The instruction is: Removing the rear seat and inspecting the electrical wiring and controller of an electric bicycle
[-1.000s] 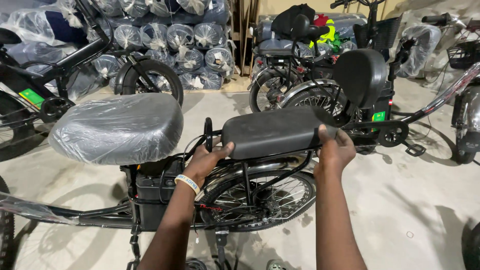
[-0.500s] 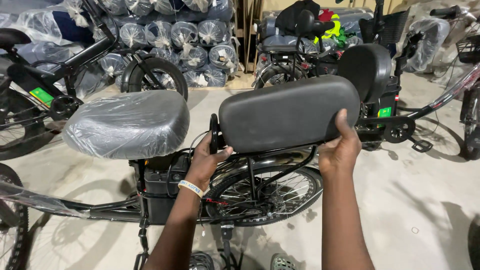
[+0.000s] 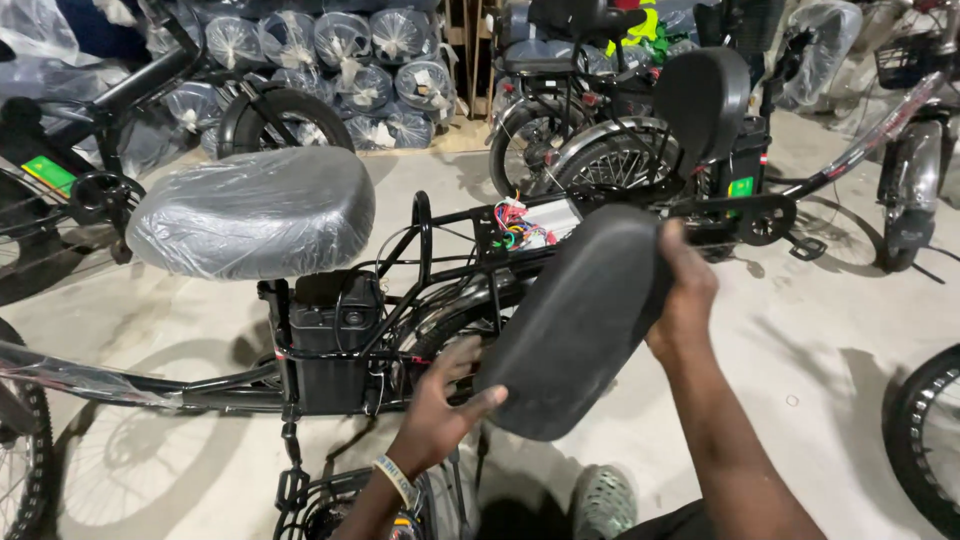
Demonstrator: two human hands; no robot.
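— Honestly, my worry is the black seat pad (image 3: 575,320). I have it tilted steeply, lifted clear of the rear rack (image 3: 470,225). My right hand (image 3: 682,295) is closed over its upper edge; my left hand (image 3: 440,410) is open, fingers spread, only touching the lower end.

— So what slips?

— I'd say the pad itself. With just one real grip, it could swing down and knock the exposed coloured wiring (image 3: 520,228) on the rack, or catch the upright rack loop (image 3: 422,215).

— Any room to move?

— Some. To the right lies bare concrete floor (image 3: 800,330), open until the wheel (image 3: 925,440) at the frame's edge. Left is tight: the plastic-wrapped saddle (image 3: 250,215) sits near, with the battery box (image 3: 332,335) below it. Ahead, parked bikes (image 3: 620,130) stand well apart. My shoe (image 3: 603,500) is right under the pad, so a drop would likely land there.
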